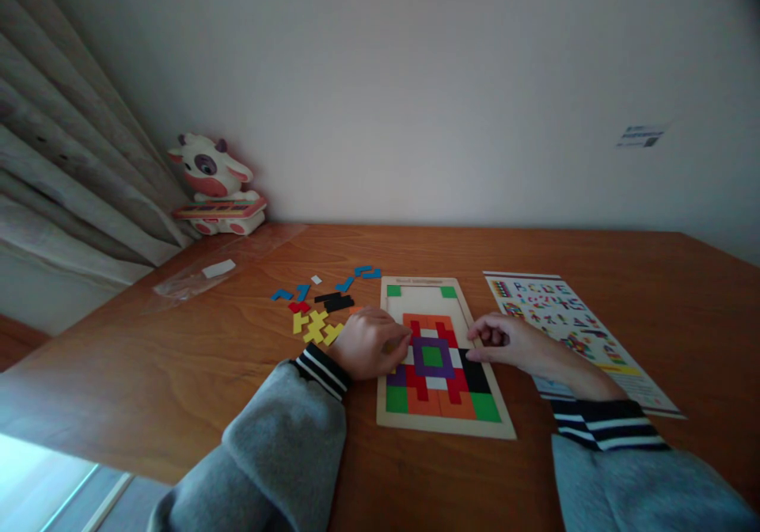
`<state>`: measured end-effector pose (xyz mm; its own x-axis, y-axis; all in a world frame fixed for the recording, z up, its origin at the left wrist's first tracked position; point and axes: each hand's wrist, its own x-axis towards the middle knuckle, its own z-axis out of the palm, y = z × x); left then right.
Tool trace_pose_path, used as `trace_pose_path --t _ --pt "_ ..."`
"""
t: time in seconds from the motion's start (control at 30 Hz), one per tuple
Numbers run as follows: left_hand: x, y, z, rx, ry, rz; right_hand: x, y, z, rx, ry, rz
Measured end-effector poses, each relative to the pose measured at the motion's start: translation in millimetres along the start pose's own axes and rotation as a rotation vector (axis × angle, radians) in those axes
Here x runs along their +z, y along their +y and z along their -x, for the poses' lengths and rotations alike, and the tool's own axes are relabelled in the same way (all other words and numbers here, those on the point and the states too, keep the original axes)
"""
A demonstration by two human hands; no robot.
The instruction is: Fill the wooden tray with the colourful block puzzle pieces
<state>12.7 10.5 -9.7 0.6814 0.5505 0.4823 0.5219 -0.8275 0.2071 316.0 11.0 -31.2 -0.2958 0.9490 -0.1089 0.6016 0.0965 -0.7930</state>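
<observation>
A wooden puzzle tray lies in front of me, partly filled with flat coloured pieces. A purple ring of pieces surrounds a green square, with red, white and orange pieces about it. My left hand is over the tray's left side, fingers curled into a pinch beside the purple and white pieces; whatever is between them is hidden. At the tray's right edge is my right hand, its thumb apart from the curled fingers, with nothing visible between them. Its thumb tip is by a black piece.
Loose yellow pieces, black bars, blue pieces and red pieces lie left of the tray. A printed pattern sheet lies right. Clear plastic wrap and a cow toy with a keyboard are at back left.
</observation>
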Motion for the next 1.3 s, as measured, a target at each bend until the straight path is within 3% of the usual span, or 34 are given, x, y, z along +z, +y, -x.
trace_pose_path --t 0.17,0.27,0.37,0.47,0.67,0.9,1.1,1.3 --pt "-6.2 -23 5 -0.137 0.047 -0.167 -3 -4 0 -0.026 0.037 -0.033" --pt "-21.0 -45 13 -0.363 -0.049 -0.362 -3 -9 0 -0.04 0.111 0.001" --pt "-36.9 -61 22 -0.521 -0.175 -0.396 -2 -13 0 -0.066 0.194 0.038" --pt "-47.8 -69 28 -0.504 -0.266 -0.298 -1 -16 -2 -0.098 0.296 0.028" --pt "-59.5 -69 32 -0.487 -0.339 -0.241 -1 -19 -4 -0.066 0.49 0.014" --pt "-62.5 -69 33 -0.455 -0.423 -0.258 4 -25 -5 -0.179 0.734 0.081" --pt "-56.1 -67 30 -0.497 -0.401 -0.306 6 -27 -4 -0.271 0.797 0.138" --pt "-52.4 -67 31 -0.43 -0.349 -0.325 6 -31 -2 -0.281 0.783 0.168"
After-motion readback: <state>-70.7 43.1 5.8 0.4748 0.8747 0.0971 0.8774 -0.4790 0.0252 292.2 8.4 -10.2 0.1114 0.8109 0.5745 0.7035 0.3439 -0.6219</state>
